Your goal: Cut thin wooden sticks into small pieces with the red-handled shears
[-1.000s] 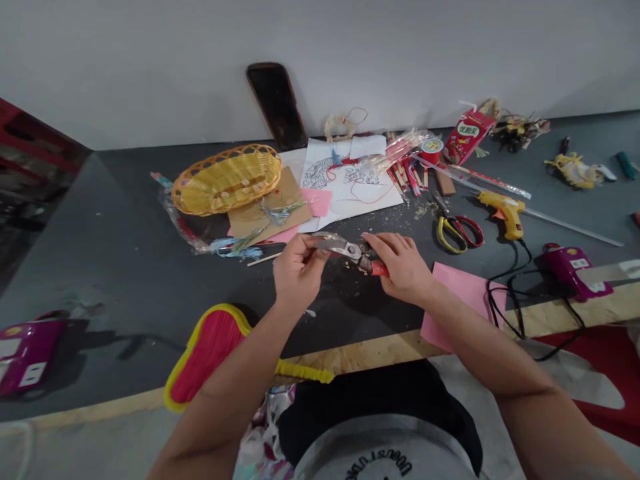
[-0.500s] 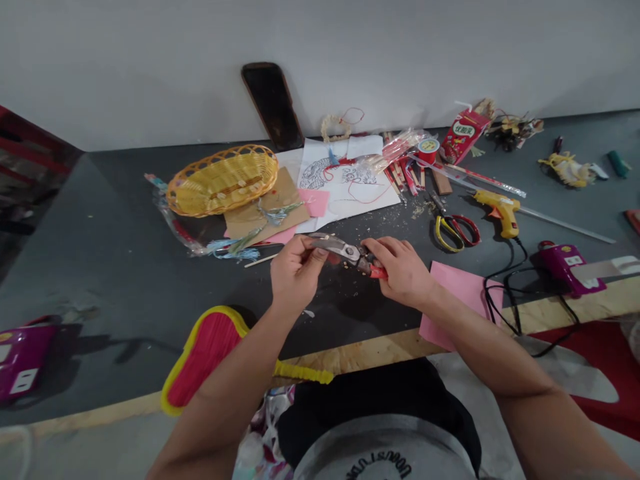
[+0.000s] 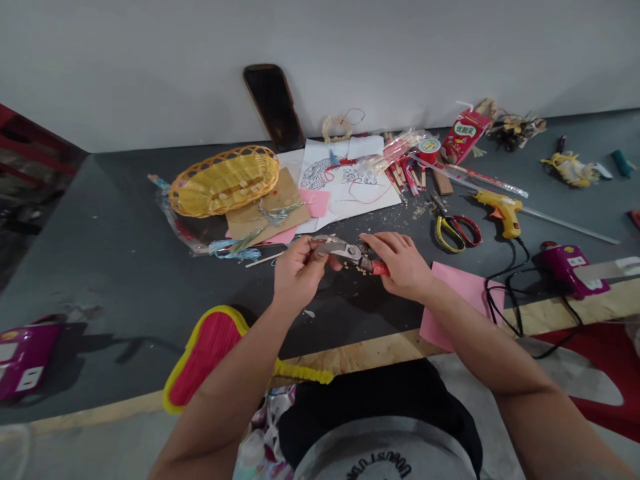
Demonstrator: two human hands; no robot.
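Cutters, head view: at the centre of the frame, above the bench, silver blades toward frame left, red grip toward frame right. Your right hand has its fingers curled firmly round the grip, thumb side uppermost. Your left hand is at the blade end, fingers bent in and thumb close to them, touching the metal; whether you pinch the blade or a small piece beside it, cannot tell. Pale scraps scattered below the tool, between your hands.

Just left of centre, near your left fingers: thin stick on the bench. Lower left of centre, partly behind your left forearm: red paddle with yellow edging. Right of centre: scissors, then glue gun, its cord running down over the pink sheet, which your right forearm partly covers. Upper centre: printed paper. Upper left of centre: yellow basket, resting partly on brown card; phone behind it, leaning on the wall. Upper right: red drink carton.
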